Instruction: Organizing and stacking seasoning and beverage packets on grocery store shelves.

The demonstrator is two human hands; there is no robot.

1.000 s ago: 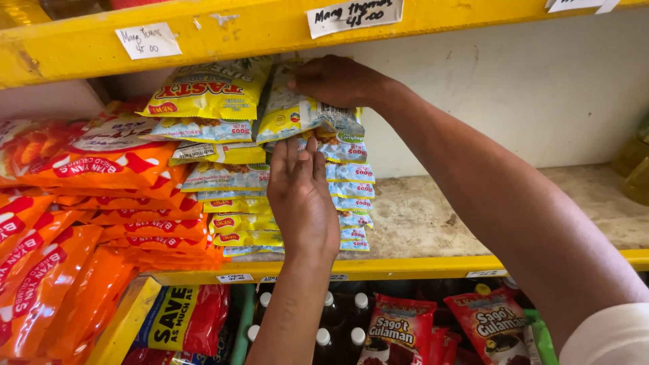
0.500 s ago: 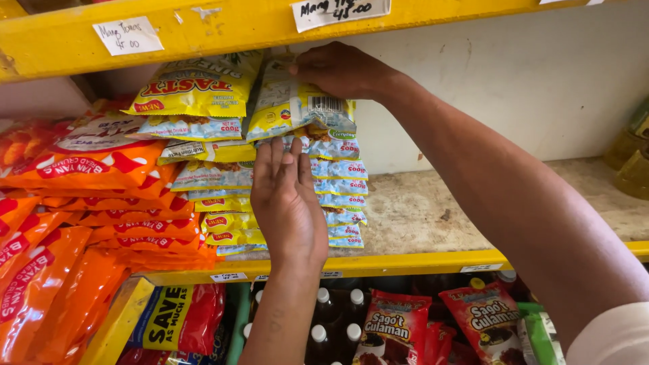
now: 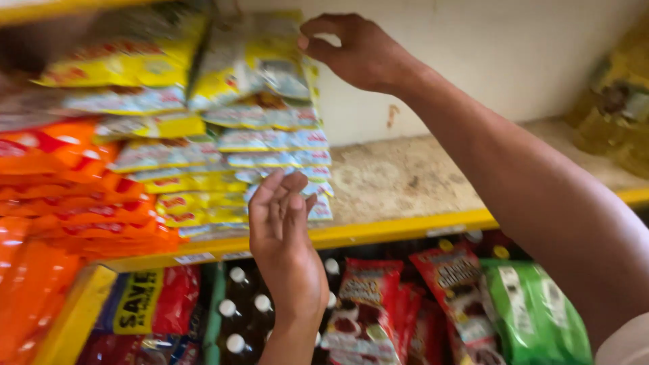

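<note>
Top yellow packet (image 3: 260, 64) lying crosswise, flat

Left: stack of orange snack packets (image 3: 74, 203), flat, blurred, overhanging the yellow shelf edge (image 3: 405, 226). Bare shelf board (image 3: 412, 176) to the right of the stacks, stained and scuffed, pale wall (image 3: 487, 54) behind. Far right: yellowish bottles (image 3: 618, 115), out of focus. Lower shelf: dark bottles with white caps (image 3: 240, 304), red snack bags (image 3: 368, 297) standing upright, a green bag (image 3: 534, 311) beside them, a red-and-yellow pack (image 3: 152, 301) at left.
</note>
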